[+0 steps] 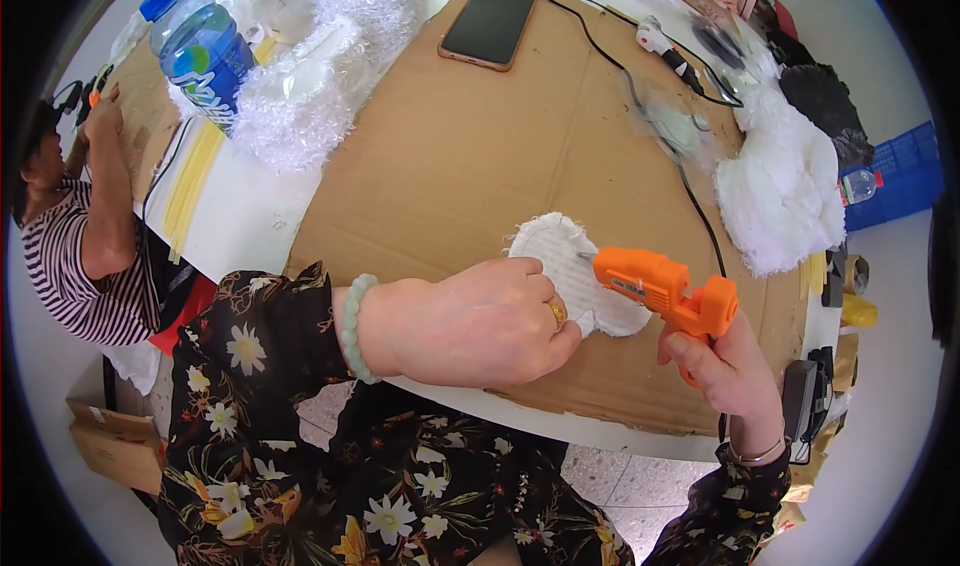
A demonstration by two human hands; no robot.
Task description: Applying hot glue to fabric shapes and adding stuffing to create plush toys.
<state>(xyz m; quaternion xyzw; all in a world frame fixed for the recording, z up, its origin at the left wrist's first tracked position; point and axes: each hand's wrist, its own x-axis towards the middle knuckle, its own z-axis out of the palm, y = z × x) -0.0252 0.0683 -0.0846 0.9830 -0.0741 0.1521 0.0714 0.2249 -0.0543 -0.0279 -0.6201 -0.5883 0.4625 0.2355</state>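
My right hand (738,374) is wrapped around the grip of an orange hot glue gun (648,278). The gun's nozzle tip is over a white, heart-like piece of textured fabric (556,244), touching it or just above it; which, I cannot tell. My left hand (470,324) is closed at the fabric's near left edge, with its fingertips mostly hidden behind the knuckles. Beneath the fabric lies a brown cardboard sheet (420,181) that covers much of the table. From the gun a black cord (697,206) runs toward the far side.
At the far middle lies a phone (488,24). White fluffy material is heaped at far left (300,96) and right (780,186). A blue-labelled plastic jar (205,61) and yellowish sticks (192,186) are at left. Another person in a striped shirt (95,266) sits there.
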